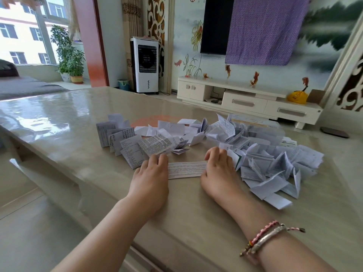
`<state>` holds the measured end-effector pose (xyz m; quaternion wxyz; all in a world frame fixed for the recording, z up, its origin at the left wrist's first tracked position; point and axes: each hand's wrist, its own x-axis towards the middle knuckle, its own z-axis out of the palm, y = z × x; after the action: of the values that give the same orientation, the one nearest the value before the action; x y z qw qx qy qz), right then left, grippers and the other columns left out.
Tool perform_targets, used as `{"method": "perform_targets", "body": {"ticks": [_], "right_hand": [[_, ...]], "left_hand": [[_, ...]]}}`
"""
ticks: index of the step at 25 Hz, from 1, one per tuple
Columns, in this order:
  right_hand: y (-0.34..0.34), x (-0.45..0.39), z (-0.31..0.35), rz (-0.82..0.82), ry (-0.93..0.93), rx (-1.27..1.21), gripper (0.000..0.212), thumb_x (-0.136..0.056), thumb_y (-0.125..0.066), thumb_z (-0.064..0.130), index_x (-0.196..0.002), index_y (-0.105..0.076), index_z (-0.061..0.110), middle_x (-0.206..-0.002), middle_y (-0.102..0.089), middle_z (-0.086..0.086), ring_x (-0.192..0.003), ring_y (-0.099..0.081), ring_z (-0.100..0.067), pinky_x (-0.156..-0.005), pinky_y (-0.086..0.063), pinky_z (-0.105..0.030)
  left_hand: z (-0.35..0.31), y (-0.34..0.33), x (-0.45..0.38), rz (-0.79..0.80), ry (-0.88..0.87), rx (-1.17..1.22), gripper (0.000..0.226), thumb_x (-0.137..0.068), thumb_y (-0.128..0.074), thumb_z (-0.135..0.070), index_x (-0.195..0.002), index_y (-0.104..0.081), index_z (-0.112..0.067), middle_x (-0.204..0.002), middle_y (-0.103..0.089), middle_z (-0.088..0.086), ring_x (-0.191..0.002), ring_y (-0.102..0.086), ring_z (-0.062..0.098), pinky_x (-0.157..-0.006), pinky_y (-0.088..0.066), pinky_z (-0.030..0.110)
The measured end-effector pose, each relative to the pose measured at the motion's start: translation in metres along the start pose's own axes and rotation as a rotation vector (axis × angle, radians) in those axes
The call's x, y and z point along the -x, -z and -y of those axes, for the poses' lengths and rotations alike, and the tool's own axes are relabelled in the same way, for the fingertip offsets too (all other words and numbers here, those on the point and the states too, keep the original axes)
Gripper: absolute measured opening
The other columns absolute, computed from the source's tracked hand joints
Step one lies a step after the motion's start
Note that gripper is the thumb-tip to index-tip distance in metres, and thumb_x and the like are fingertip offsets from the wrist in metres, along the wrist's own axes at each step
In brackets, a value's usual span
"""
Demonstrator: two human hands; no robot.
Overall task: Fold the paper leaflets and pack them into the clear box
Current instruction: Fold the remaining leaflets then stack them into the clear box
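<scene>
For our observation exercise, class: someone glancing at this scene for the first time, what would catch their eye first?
Most striking are the two hands at the centre, left hand and right hand, pressing the ends of a long printed leaflet flat on the glossy table. Behind and to the right sprawls a heap of leaflets. On the far wall, a purple cloth drapes over a dark television.
</scene>
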<state>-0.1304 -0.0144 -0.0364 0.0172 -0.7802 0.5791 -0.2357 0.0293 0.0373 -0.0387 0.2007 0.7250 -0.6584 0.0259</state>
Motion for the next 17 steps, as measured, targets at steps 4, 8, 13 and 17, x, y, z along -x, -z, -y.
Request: {"method": "perform_targets", "body": {"ticks": [4, 8, 13, 17], "right_hand": [[-0.001, 0.0, 0.005, 0.001, -0.059, -0.034, 0.038, -0.079, -0.045, -0.002, -0.109, -0.03, 0.016, -0.119, -0.032, -0.006, -0.108, -0.038, -0.026, -0.095, -0.035, -0.032], [0.001, 0.0, -0.004, -0.001, 0.093, -0.112, 0.036, -0.082, -0.051, 0.001, -0.113, -0.042, 0.018, -0.122, -0.036, 0.0, -0.113, -0.039, -0.019, -0.093, -0.038, -0.028], [0.025, -0.012, -0.008, 0.416, 0.395, -0.162, 0.04, -0.091, -0.06, 0.027, -0.13, -0.049, 0.026, -0.13, -0.054, 0.008, -0.118, -0.05, -0.008, -0.099, -0.036, -0.019], [0.031, -0.028, -0.001, 0.471, 0.526, 0.144, 0.051, -0.087, -0.052, 0.014, -0.135, -0.042, 0.028, -0.131, -0.055, 0.003, -0.119, -0.051, -0.018, -0.095, -0.045, -0.037]], "left_hand": [[0.005, 0.003, 0.006, -0.019, 0.007, 0.045, 0.045, -0.081, -0.04, -0.002, -0.119, -0.035, -0.024, -0.122, -0.037, -0.003, -0.115, -0.039, 0.021, -0.096, -0.031, 0.029], [0.008, 0.008, 0.009, -0.019, 0.003, 0.027, 0.044, -0.081, -0.04, -0.002, -0.118, -0.035, -0.025, -0.122, -0.038, -0.006, -0.113, -0.04, 0.02, -0.094, -0.033, 0.029], [0.003, 0.017, 0.007, -0.025, -0.032, -0.035, 0.028, -0.09, -0.042, -0.014, -0.115, -0.043, -0.026, -0.118, -0.042, -0.007, -0.113, -0.043, 0.02, -0.094, -0.033, 0.029], [0.0, 0.021, 0.004, 0.01, -0.055, -0.01, 0.023, -0.093, -0.05, -0.039, -0.113, -0.056, -0.03, -0.115, -0.049, -0.006, -0.114, -0.046, 0.019, -0.096, -0.033, 0.03]]}}
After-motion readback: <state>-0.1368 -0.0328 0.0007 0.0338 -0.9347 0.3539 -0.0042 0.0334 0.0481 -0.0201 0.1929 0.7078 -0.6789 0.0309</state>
